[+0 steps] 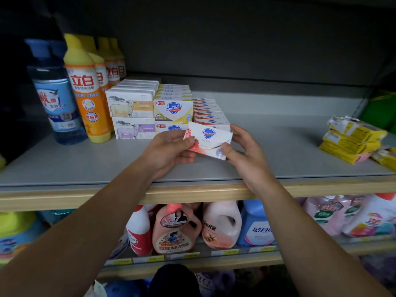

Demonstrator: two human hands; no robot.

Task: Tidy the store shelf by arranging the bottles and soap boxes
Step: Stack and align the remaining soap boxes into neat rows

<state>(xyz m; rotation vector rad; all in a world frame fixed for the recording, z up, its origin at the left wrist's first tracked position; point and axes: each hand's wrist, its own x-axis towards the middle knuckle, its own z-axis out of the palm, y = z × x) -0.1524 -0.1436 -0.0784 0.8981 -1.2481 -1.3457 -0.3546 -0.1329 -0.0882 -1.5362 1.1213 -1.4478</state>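
A white and red Safeguard soap box is held tilted above the grey shelf, in front of a row of the same red-and-white soap boxes. My left hand pinches its left end. My right hand grips its right end, thumb on the front face. To the left stand yellow Safeguard boxes stacked two high and sheep-print soap boxes. Further left are yellow-orange detergent bottles and a blue bottle.
Yellow wrapped soap packs lie piled at the shelf's right end. A wooden shelf lip runs along the front. Below it stand pink, white and blue laundry jugs. The dark back wall rises behind the goods.
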